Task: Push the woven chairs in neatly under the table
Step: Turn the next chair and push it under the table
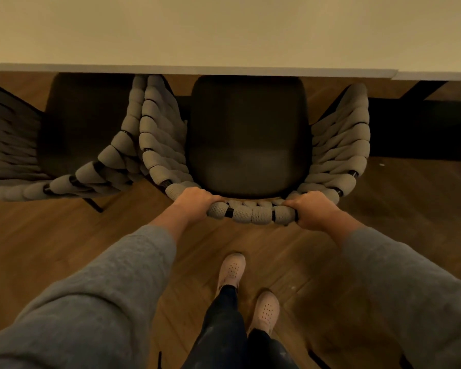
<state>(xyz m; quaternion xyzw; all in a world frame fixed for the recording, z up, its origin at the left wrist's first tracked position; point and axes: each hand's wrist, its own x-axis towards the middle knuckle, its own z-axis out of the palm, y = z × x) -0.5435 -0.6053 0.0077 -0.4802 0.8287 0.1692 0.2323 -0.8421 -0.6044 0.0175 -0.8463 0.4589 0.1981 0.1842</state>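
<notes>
A woven chair (253,213) with thick grey rope arms and a dark seat cushion stands right in front of me, its seat front tucked under the edge of the pale table (224,35). My left hand (194,202) grips the left part of its woven back rail. My right hand (313,209) grips the right part of the same rail. A second woven chair (109,161) stands to the left, angled, its arm touching the first chair's left arm, its seat partly under the table.
Wooden floor lies all around. My two feet in pale shoes (232,270) stand just behind the chair. A dark table leg or frame (421,89) shows under the table at the right. Thin dark chair legs (93,203) stick out from the left chair.
</notes>
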